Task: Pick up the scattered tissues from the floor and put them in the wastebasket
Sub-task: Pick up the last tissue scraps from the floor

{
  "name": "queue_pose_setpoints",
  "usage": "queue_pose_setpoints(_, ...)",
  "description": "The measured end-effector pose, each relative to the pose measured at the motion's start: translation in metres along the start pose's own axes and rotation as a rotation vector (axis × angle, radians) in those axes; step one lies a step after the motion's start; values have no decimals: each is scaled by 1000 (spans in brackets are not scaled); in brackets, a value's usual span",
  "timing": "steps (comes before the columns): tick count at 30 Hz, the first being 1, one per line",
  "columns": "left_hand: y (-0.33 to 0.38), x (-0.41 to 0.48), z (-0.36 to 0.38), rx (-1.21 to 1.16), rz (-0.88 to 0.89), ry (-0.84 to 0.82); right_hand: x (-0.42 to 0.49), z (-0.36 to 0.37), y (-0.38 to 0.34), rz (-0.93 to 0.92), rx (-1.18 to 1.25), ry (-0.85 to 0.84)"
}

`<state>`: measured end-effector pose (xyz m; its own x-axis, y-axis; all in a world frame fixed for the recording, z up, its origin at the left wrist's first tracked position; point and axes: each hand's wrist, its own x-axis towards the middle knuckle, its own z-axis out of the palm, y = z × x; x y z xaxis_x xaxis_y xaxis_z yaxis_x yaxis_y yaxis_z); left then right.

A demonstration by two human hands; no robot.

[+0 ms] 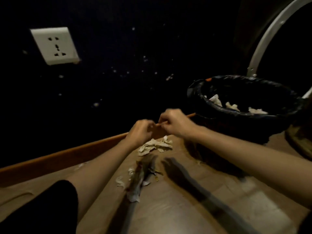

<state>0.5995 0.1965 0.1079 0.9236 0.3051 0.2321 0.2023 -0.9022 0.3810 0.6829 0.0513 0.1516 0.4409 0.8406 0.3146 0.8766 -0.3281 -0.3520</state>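
My left hand (pixel 141 130) and my right hand (pixel 173 123) meet fingertip to fingertip just above the floor, in front of the baseboard. Both have curled, pinched fingers, and no tissue shows in either. Right below them lies a crumpled pile of white tissues (pixel 154 146). More torn tissue pieces (pixel 134 191) lie nearer to me on the brown floor, partly in the shadow of my arms. To the right stands the wastebasket (pixel 211 110), lined with a black bag, with several white tissues (pixel 233 106) inside.
An orange-brown baseboard (pixel 67 155) runs along a dark wall that carries a white socket (pixel 54 45). A curved metal bar (pixel 268 37) rises behind the wastebasket. My dark-clothed knee (pixel 45 206) fills the lower left.
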Motion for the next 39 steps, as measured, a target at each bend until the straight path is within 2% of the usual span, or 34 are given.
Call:
queue_pose_setpoints(4, -55, -33, 49, 41, -219, -160, -21, 75, 36, 257, -129, -378)
queue_pose_setpoints(7, -66, -32, 83, 71, -239, -239, -44, 107, 80, 429, -197, -450)
queue_pose_setpoints(11, -59, -2, 127, 108, -179, -274, -66, 140, 125, 510, -221, -461)
queue_pose_setpoints(15, -58, 33, 169, 154, -205, -352, -71, 167, 137, 454, -359, -326)
queue_pose_setpoints(19, -56, 38, 190, 129, -121, -131, -78, 184, 133, 355, -425, -217)
queue_pose_setpoints(21, -53, 27, 187, 111, -126, -108, -82, 188, 123, 255, -430, -219)
queue_pose_setpoints(23, -53, 15, 177, 104, -136, -148, -81, 182, 114, 186, -331, -221)
queue_pose_setpoints(25, -58, 3, 158, 12, -217, -148, -72, 170, 108, 222, -177, -210)
queue_pose_setpoints(28, -75, -23, 119, -105, -318, -2, -53, 158, 93, 302, 76, -196)
queue_pose_setpoints(31, -89, -59, 87, -99, -261, 72, -45, 163, 62, 266, 240, -184)
queue_pose_setpoints(35, -84, -110, 88, -137, -229, -92, -42, 183, 29, 153, 282, -190)
queue_pose_setpoints(39, -83, -141, 112, 45, -231, -341, -14, 191, 36, 103, 175, -175)
